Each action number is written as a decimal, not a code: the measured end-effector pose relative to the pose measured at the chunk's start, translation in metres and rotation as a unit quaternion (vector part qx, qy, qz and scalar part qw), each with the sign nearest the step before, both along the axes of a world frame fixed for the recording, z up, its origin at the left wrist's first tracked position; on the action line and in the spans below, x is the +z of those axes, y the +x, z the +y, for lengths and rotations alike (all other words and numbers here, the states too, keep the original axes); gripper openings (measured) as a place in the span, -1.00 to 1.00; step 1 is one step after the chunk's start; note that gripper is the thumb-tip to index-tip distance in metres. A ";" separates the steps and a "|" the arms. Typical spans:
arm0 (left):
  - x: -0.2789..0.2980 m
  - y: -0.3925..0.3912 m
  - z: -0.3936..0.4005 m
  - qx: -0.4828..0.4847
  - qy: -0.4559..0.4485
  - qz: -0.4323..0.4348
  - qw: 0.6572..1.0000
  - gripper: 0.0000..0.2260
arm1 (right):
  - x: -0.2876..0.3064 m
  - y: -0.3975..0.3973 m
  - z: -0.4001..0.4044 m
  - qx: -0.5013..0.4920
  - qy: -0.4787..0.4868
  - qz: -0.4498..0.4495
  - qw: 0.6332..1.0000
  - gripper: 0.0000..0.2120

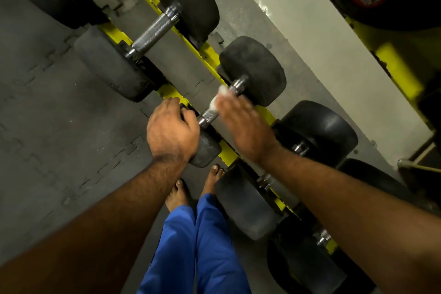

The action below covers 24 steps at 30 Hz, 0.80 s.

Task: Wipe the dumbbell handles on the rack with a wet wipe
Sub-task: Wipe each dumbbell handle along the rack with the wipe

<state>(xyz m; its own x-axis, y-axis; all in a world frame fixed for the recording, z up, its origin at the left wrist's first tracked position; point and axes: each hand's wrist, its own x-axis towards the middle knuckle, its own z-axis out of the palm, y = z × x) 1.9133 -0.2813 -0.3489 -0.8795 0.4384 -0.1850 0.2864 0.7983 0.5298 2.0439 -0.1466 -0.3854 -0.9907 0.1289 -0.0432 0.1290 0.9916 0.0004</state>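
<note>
A black dumbbell [255, 69] lies across the yellow rack [210, 52] in the middle of the view. Its knurled metal handle [210, 114] shows between my two hands. My left hand [170, 130] grips the dumbbell's near weight head from above. My right hand [241, 124] holds a white wet wipe [220, 93] wrapped on the handle; the hand is motion-blurred and its fingers hide the handle's middle. Another dumbbell with a bare steel handle [154, 31] rests further up the rack.
More black dumbbells [317, 131] sit on the rack to the lower right. Grey interlocking floor mats [47, 102] cover the left. My bare feet [179, 193] and blue trousers [198, 246] stand close to the rack. A pale wall [310, 31] runs behind it.
</note>
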 end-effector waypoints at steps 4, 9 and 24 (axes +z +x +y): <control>0.001 0.000 0.000 0.000 -0.002 0.001 1.000 -0.68 | -0.005 0.000 -0.015 -0.062 -0.029 0.014 0.998 -0.49; 0.000 0.001 0.000 0.001 0.000 0.001 1.000 -0.66 | -0.004 0.007 0.003 0.011 -0.021 -0.002 1.000 -0.49; -0.001 0.000 0.000 0.005 -0.001 0.000 1.000 -0.72 | -0.011 0.002 0.003 0.007 -0.011 0.018 1.000 -0.49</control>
<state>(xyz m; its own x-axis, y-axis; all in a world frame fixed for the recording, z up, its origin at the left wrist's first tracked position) 1.9137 -0.2813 -0.3494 -0.8839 0.4290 -0.1865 0.2777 0.8021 0.5287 2.0460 -0.1434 -0.3965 -0.9935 0.1137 -0.0097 0.1139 0.9932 -0.0251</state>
